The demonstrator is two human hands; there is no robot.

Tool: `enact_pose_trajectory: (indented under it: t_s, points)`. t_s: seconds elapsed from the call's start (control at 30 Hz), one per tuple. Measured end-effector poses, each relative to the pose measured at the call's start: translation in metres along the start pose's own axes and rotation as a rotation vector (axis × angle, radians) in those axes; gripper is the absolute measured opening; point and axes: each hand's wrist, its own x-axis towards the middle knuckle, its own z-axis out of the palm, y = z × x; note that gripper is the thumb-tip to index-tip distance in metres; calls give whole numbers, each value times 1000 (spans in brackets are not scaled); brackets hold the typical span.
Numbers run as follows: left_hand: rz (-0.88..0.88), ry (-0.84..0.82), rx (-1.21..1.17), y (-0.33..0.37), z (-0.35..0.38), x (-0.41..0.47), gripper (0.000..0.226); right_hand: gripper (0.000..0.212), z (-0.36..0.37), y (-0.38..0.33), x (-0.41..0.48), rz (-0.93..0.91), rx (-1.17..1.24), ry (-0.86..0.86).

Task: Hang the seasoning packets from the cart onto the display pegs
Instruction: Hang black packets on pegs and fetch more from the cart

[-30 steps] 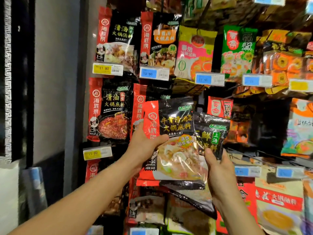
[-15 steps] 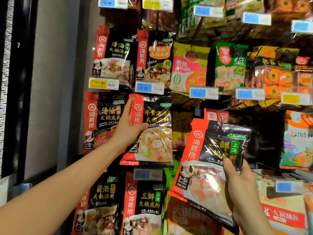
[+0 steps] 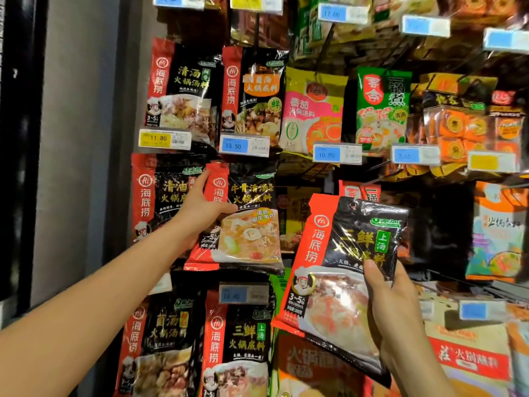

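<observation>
The left hand [image 3: 200,207] gripped the left packet [image 3: 252,222] by its red left edge, thumb curled across the front and fingers reaching up along that edge. That packet was upright straight below the 13.50 tag [image 3: 244,146], its top just under the tag. Whether its hole sat on a peg could not be told.

The right hand [image 3: 392,308] pinched the right packet [image 3: 340,253] at its lower right side, thumb pressed on the front and the other fingers hidden behind. This packet was below and to the right of the 13.50 tag. It was tilted with its top leaning right, held out in front of the display and apart from the left packet. Its hang hole [image 3: 352,206] showed free near the top edge.

Directly above the 13.50 tag hung an orange-label packet [image 3: 254,90]. Left of the tag sat a yellow 11.80 tag [image 3: 164,138]. Right of it was a blue 10.90 tag [image 3: 337,154], beneath a pink packet [image 3: 313,110], and farther right hung a green packet [image 3: 382,107]. Well below the 13.50 tag, under the left packet, a second blue tag [image 3: 244,293] hung over a low packet [image 3: 237,348] printed like the right one. Far left of the 13.50 tag stood a grey wall [image 3: 83,138].
</observation>
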Motion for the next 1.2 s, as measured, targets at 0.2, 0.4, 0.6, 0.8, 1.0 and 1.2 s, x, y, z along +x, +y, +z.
enact_pose_trajectory:
  t_s: [0.2, 0.4, 0.6, 0.8, 1.0, 1.2]
  points:
    - [50, 23, -24, 4, -2, 5, 104, 62, 2, 1, -1, 18, 21, -3]
    - [46, -22, 59, 13, -2, 16, 102, 59, 3, -7, -5, 21, 71, -23]
    - [-39, -9, 89, 15, 3, 26, 103, 59, 1, -7, -6, 18, 36, -22]
    - [-10, 3, 179, 2, 11, 34, 109, 62, 1, -4, -4, 12, 8, -21]
    - [187, 31, 667, -26, 10, 17, 110, 65, -1, 2, -9, -10, 39, -33]
    - [337, 196, 716, -31, 21, -50, 61, 58, 0, 12, -27, -10, 31, -100]
